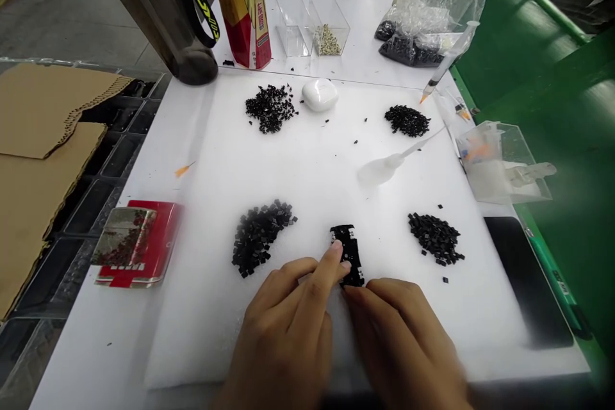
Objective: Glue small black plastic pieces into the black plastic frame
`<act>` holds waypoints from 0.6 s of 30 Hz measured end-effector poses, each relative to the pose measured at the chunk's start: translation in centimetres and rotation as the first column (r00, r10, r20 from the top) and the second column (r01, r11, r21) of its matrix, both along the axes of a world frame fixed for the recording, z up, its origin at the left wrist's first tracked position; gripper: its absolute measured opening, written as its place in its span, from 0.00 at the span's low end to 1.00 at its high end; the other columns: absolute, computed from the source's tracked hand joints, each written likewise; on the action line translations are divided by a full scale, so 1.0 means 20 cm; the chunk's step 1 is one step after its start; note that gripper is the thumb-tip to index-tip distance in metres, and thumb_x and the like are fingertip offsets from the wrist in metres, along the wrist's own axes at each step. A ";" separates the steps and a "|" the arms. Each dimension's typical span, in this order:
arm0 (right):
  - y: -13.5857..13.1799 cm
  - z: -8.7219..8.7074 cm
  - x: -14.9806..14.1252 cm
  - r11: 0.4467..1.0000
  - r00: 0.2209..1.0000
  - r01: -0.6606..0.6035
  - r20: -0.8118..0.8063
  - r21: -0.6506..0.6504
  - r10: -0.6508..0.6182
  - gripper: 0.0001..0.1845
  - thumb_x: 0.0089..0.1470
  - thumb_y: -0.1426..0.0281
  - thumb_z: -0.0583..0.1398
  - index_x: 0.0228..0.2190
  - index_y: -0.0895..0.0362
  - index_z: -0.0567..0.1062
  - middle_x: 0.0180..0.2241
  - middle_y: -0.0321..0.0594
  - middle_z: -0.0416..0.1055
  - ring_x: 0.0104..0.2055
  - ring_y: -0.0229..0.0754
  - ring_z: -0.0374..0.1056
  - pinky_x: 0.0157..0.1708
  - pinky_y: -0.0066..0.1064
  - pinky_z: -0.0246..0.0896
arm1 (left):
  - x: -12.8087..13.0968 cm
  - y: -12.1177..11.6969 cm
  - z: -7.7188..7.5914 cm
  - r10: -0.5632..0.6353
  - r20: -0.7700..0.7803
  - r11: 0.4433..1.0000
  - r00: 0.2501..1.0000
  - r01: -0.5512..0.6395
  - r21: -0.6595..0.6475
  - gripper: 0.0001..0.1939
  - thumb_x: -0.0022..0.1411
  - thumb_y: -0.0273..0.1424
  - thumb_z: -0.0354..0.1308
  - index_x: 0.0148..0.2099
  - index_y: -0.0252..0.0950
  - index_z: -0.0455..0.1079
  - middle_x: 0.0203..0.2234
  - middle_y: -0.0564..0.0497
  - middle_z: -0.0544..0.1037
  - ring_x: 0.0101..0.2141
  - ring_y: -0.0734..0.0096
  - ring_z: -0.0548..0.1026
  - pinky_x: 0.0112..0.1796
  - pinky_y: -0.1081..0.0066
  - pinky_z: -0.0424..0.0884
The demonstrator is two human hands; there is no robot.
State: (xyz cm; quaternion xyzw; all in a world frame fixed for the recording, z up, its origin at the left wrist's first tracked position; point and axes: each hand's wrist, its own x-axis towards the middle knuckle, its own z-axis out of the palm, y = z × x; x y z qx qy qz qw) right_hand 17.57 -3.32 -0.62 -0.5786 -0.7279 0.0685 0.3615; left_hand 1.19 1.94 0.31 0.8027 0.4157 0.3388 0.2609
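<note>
A small black flat part [353, 256] with notched edges and tiny holes lies on the white foam pad [327, 173]. My left hand [293, 320] holds it down, its index fingertip on the upper face and another fingertip at the side. At the part's near end, my right hand [403, 333] has thumb and fingers pinched together against the edge; whatever is between them is hidden. To the left of the part is a heap of small black square pieces [259, 234]. Another heap of black square pieces [435, 238] lies to the right.
Farther back are two heaps of tiny black bits [271, 109], [407, 120], a white rounded object [319, 95], a dropper bottle [382, 170] and a syringe [444, 67]. A phone-like black slab [528, 282] lies right; a red box [161, 243] left. A dark bottle [163, 19] stands behind.
</note>
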 end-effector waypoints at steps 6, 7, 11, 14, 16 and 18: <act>-0.02 0.03 -0.02 0.999 0.998 0.023 -0.060 0.045 -0.020 0.16 0.61 0.85 0.60 0.48 0.59 0.77 0.40 0.45 0.73 0.40 0.42 0.72 0.36 0.32 0.74 | -0.01 -0.02 0.01 0.007 0.021 0.996 1.000 -0.009 0.092 0.21 0.69 0.14 0.49 0.59 0.29 0.71 0.51 0.47 0.80 0.53 0.69 0.74 0.53 0.69 0.74; -0.03 0.03 -0.03 0.997 0.995 0.065 -0.073 0.047 -0.062 0.16 0.62 0.84 0.60 0.48 0.58 0.77 0.41 0.45 0.74 0.41 0.42 0.73 0.36 0.32 0.74 | -0.01 -0.03 0.01 0.012 0.018 0.994 1.000 -0.014 0.113 0.19 0.68 0.13 0.50 0.56 0.30 0.74 0.52 0.46 0.80 0.54 0.67 0.75 0.53 0.67 0.75; -0.05 0.04 0.01 0.984 0.984 0.176 -0.034 0.016 -0.176 0.16 0.62 0.83 0.61 0.50 0.58 0.76 0.43 0.45 0.74 0.42 0.42 0.73 0.40 0.32 0.75 | 0.00 -0.06 -0.01 0.014 -0.035 0.981 0.999 -0.007 0.196 0.17 0.66 0.12 0.53 0.50 0.29 0.77 0.52 0.43 0.80 0.54 0.62 0.75 0.51 0.63 0.75; -0.04 0.05 0.07 0.989 0.989 0.141 0.040 0.042 -0.142 0.16 0.60 0.82 0.64 0.49 0.58 0.76 0.43 0.43 0.75 0.41 0.40 0.74 0.40 0.29 0.75 | 0.00 -0.07 -0.01 0.000 -0.065 0.977 0.998 0.014 0.215 0.17 0.66 0.12 0.53 0.51 0.29 0.77 0.52 0.42 0.80 0.55 0.60 0.75 0.51 0.61 0.75; -0.03 0.06 0.10 0.988 0.987 0.153 0.044 0.031 -0.154 0.13 0.61 0.79 0.64 0.48 0.57 0.76 0.42 0.41 0.76 0.39 0.39 0.75 0.38 0.28 0.76 | -0.01 -0.08 0.00 -0.010 -0.087 0.977 0.996 0.028 0.212 0.18 0.67 0.12 0.52 0.52 0.28 0.77 0.53 0.41 0.80 0.56 0.59 0.75 0.50 0.60 0.75; -0.02 0.08 0.11 0.985 0.984 0.174 0.039 0.013 -0.174 0.10 0.63 0.76 0.64 0.46 0.57 0.77 0.41 0.41 0.77 0.37 0.39 0.75 0.34 0.27 0.75 | -0.02 -0.09 0.00 -0.019 -0.107 0.975 0.994 0.042 0.218 0.19 0.66 0.12 0.52 0.53 0.28 0.76 0.53 0.41 0.80 0.56 0.59 0.75 0.50 0.60 0.74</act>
